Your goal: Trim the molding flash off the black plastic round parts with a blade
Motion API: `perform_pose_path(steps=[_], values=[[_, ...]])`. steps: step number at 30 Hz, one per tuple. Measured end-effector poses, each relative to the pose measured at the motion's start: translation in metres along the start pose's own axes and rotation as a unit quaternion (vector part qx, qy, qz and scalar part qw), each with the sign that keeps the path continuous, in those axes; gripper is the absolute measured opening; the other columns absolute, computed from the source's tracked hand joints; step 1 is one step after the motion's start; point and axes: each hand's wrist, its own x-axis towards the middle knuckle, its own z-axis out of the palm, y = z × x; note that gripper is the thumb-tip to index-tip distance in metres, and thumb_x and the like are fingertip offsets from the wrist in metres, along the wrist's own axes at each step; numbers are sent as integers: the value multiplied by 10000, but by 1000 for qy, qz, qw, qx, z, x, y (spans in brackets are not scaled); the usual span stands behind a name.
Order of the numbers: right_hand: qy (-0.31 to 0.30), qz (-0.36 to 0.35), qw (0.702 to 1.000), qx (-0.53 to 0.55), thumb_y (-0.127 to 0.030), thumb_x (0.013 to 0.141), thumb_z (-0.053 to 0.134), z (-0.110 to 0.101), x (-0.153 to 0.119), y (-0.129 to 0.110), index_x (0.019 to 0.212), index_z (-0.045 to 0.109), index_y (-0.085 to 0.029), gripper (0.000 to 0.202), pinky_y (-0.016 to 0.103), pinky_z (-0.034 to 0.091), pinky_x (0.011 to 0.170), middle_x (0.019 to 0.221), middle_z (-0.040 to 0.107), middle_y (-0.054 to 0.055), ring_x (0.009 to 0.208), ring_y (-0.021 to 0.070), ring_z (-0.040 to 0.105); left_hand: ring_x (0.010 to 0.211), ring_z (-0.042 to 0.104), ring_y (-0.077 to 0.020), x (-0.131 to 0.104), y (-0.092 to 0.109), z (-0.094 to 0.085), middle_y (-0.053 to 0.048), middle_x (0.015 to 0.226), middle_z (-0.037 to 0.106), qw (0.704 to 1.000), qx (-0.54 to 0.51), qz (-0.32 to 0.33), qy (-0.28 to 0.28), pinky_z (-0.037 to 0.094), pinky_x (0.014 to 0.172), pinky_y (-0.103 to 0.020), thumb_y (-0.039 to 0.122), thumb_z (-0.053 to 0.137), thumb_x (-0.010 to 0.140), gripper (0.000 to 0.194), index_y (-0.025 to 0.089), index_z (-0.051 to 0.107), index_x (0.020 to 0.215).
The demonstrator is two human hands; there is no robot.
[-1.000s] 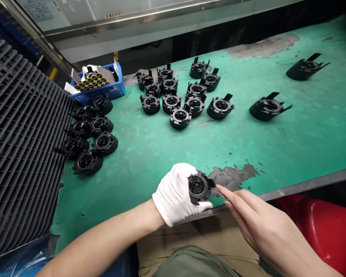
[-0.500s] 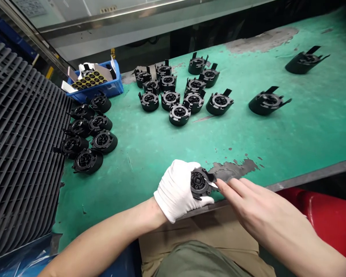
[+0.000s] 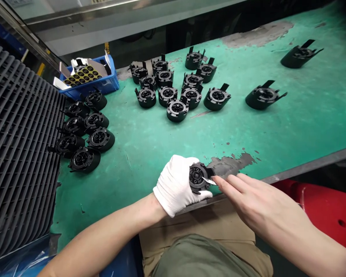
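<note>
In a white glove, my left hand [image 3: 174,184] grips a round black plastic housing [image 3: 196,177] near the table's front edge, with its open, ribbed face turned up. My bare right hand [image 3: 242,192] is closed on a small knife blade [image 3: 209,181], its pointed silver tip lying over the housing's inner ring. Whether the tip touches the plastic I cannot tell. The blade's handle is hidden inside my fingers. A dark tab stands up from the housing's far rim, close to my right fingertips.
Several similar black housings [image 3: 177,110] stand in the middle of the green table [image 3: 150,134], with others [image 3: 85,158] grouped at left and two farther right. A blue bin [image 3: 89,86] holds yellow-and-black sticker sheets. Stacked grey grid trays [image 3: 20,142] line the left; a red stool [image 3: 325,211] is at right.
The whole view has shifted slightly, moving the table contents up and left. The blade shows more clearly over the housing's inner ring. Both hands keep their hold.
</note>
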Motion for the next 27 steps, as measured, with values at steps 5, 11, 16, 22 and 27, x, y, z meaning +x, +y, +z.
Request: perform_pose_path(steps=[5, 11, 16, 22, 27], values=[[-19, 2, 999, -32, 16, 1026, 632, 1, -2, -4, 1627, 686, -31, 606, 453, 574, 851, 1029, 757, 76, 937, 298, 671, 1096, 787, -395, -1, 2, -2, -132, 1184, 818, 1000, -8, -8, 5, 721, 1053, -593, 650, 1208, 797, 710, 238, 822, 1227], [-42, 12, 997, -56, -7, 1069, 628, -2, 8, -7, 1485, 785, -68, 448, 461, 542, 810, 993, 724, 77, 885, 295, 637, 1202, 789, -423, -1, 1, -1, -138, 1255, 807, 999, -27, -30, 10, 724, 1111, -602, 658, 1228, 757, 825, 235, 811, 1329], [-54, 41, 994, -83, -6, 1107, 600, -8, 17, -15, 1448, 798, -67, 399, 448, 524, 817, 973, 714, 80, 879, 293, 641, 1229, 806, -427, -1, 4, 3, -151, 1320, 786, 997, -34, -63, 20, 733, 1113, -606, 671, 1171, 820, 862, 224, 779, 1444], [-57, 101, 990, -85, 61, 1068, 575, -7, 22, -29, 1386, 793, -129, 430, 403, 512, 813, 947, 717, 57, 862, 268, 641, 1182, 832, -406, 0, 9, 7, -128, 1318, 756, 994, -41, -91, 34, 743, 1070, -580, 634, 1130, 838, 806, 236, 762, 1435], [-33, 147, 984, -96, 34, 1148, 553, -8, 28, -41, 1397, 805, -117, 385, 400, 491, 808, 933, 716, 61, 878, 260, 678, 1203, 838, -420, 2, 12, 6, -127, 1313, 759, 992, -54, -109, 36, 741, 1088, -593, 655, 1140, 813, 827, 237, 769, 1422]])
